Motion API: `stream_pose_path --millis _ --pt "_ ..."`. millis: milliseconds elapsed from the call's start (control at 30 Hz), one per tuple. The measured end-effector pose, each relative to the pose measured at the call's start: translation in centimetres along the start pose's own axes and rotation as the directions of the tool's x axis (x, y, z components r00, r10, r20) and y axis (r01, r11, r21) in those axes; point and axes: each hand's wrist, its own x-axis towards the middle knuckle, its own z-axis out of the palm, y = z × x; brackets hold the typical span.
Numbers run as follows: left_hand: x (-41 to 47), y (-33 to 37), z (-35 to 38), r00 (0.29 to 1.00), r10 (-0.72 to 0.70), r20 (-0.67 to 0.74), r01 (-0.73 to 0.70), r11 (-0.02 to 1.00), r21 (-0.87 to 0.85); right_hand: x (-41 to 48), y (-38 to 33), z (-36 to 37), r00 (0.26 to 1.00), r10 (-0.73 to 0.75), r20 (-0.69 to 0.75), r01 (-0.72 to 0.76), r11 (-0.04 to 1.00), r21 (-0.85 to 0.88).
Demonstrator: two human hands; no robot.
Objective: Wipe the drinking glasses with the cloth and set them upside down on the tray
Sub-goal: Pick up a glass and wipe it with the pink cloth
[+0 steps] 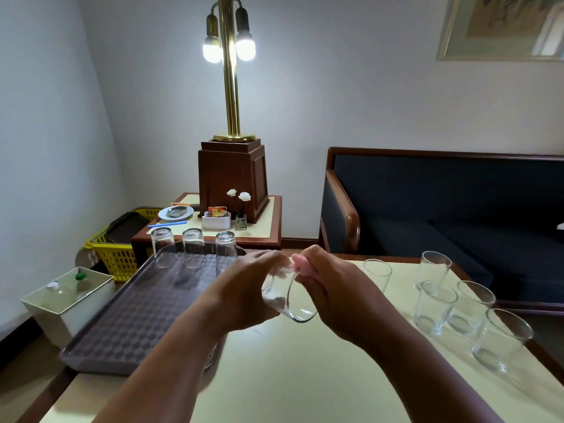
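My left hand (247, 288) grips a clear drinking glass (290, 303) that lies tilted on its side above the table, rim towards me. My right hand (329, 285) pinches a pink cloth (300, 265) against the glass's far end. Most of the cloth is hidden in my fingers. Three glasses (193, 248) stand upside down in a row at the far edge of the purple checked tray (131, 325). Several upright glasses (436, 306) stand on the table's right side.
The cream table (305, 377) has a wooden rim. Behind it stands a side table with a brass lamp (232, 87), a plate and a condiment holder. A yellow basket (116, 254) and a white box (67, 297) sit on the floor at left. A dark sofa (442, 209) is at right.
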Motion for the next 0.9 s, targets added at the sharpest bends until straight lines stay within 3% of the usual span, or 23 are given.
stream_pose_path --millis 67,133,167,200,267,333,400,467,500,567,600,667,733,800,833,900 --pt "0.0 0.9 0.5 0.983 -0.044 -0.181 0.056 0.996 0.064 0.1 -0.6 0.4 0.984 0.164 -0.070 -0.147 0.968 0.202" --pt "0.2 2.0 1.9 0.931 -0.102 -0.352 0.147 0.984 0.104 0.3 -1.0 0.9 0.891 0.449 0.067 -0.418 0.754 0.506" --pt "0.4 2.5 2.4 0.907 -0.119 -0.404 0.173 0.980 0.098 0.3 -0.9 1.0 0.854 0.505 0.127 -0.480 0.670 0.566" --pt "0.6 2.6 2.8 0.894 -0.130 -0.429 0.177 0.982 0.071 0.2 -0.9 0.9 0.852 0.507 0.133 -0.487 0.670 0.560" --pt "0.7 2.1 2.9 0.920 -0.112 -0.376 0.114 0.993 -0.018 -0.2 -0.5 0.2 0.916 0.401 0.034 -0.373 0.815 0.444" --pt "0.6 1.0 2.3 0.978 -0.034 -0.204 0.018 0.997 -0.077 -0.4 0.2 -0.7 0.982 0.185 -0.037 -0.177 0.971 0.161" --pt "0.5 0.6 2.1 0.995 0.015 -0.097 -0.024 0.996 -0.085 -0.5 0.5 -0.8 1.000 0.022 -0.018 -0.023 0.998 -0.060" --pt "0.7 1.1 2.9 0.978 -0.057 -0.202 0.036 0.993 -0.109 -0.5 0.1 -0.1 0.989 0.060 -0.136 -0.061 0.998 -0.006" --pt "0.9 1.7 3.5 0.948 -0.121 -0.294 0.087 0.988 -0.125 -0.4 -0.3 0.2 0.965 0.170 -0.201 -0.144 0.980 0.138" --pt "1.3 3.0 4.9 0.862 -0.230 -0.451 0.187 0.972 -0.140 0.0 -0.6 0.7 0.887 0.435 -0.151 -0.320 0.818 0.478" --pt "1.5 3.3 5.4 0.831 -0.247 -0.498 0.203 0.969 -0.142 0.1 -0.4 0.7 0.867 0.488 -0.095 -0.362 0.750 0.554" --pt "1.6 3.1 5.4 0.855 -0.224 -0.469 0.166 0.973 -0.161 -0.2 0.2 0.0 0.900 0.434 -0.044 -0.353 0.783 0.512" --pt "1.4 2.0 4.3 0.950 -0.142 -0.277 0.083 0.973 -0.213 -0.5 0.9 -1.0 0.963 0.252 -0.089 -0.217 0.932 0.290" --pt "1.1 1.2 3.0 0.993 -0.088 -0.078 0.062 0.956 -0.287 -0.5 1.3 -1.7 0.994 0.065 -0.089 -0.060 0.997 0.056" --pt "1.1 1.3 2.7 0.991 -0.101 -0.083 0.074 0.958 -0.278 -0.4 1.1 -1.5 0.994 0.028 -0.108 -0.025 0.999 0.028" --pt "1.4 2.3 2.7 0.941 -0.179 -0.287 0.126 0.973 -0.194 -0.1 0.4 -0.5 0.973 0.107 -0.204 -0.071 0.982 0.176"
